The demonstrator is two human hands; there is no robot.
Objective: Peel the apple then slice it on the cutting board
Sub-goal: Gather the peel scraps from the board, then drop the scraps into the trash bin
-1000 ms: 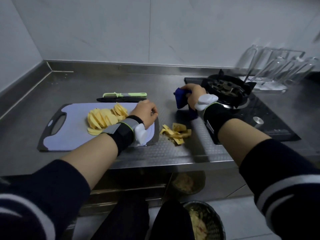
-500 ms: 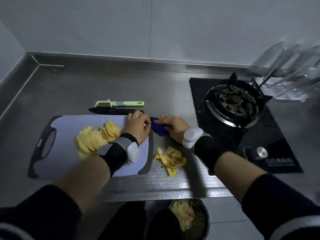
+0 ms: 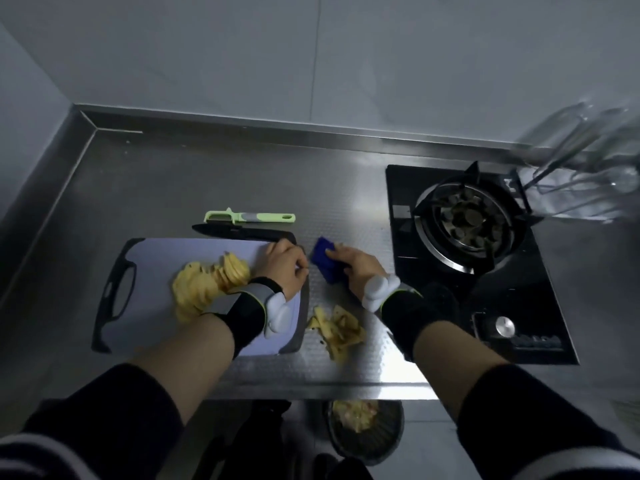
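Nearest, below the counter edge, one dark bin (image 3: 365,441) held scraps. On the steel counter (image 3: 207,174) lay one pile of peelings (image 3: 337,329), just beside the right edge of the one cutting board (image 3: 152,268).

The apple, already peeled and cut, lay as one fanned heap of apple slices (image 3: 207,282) in the middle of the board; the slices overlapped too far to be counted.

The left hand (image 3: 285,268) rested on the board's far right corner with its fingers curled. Whether they gripped the edge or anything else could not be told.

The right hand (image 3: 358,268) held one blue cloth (image 3: 323,263), fingers folded over it. A second before, this hand had held the cloth up beside the burner. It had since brought it down to the counter just right of the board, close to the left hand.

Judged from this, peeling and slicing were finished, and wiping up appeared to be the step in hand.

Beyond the board lay one black knife (image 3: 242,233), touching its far edge, and just behind it one green peeler (image 3: 249,216), both untouched.

Farther right stood one gas burner (image 3: 464,220) with one knob (image 3: 504,325). Farthest right, the glassware (image 3: 588,174) was too blurred to count.
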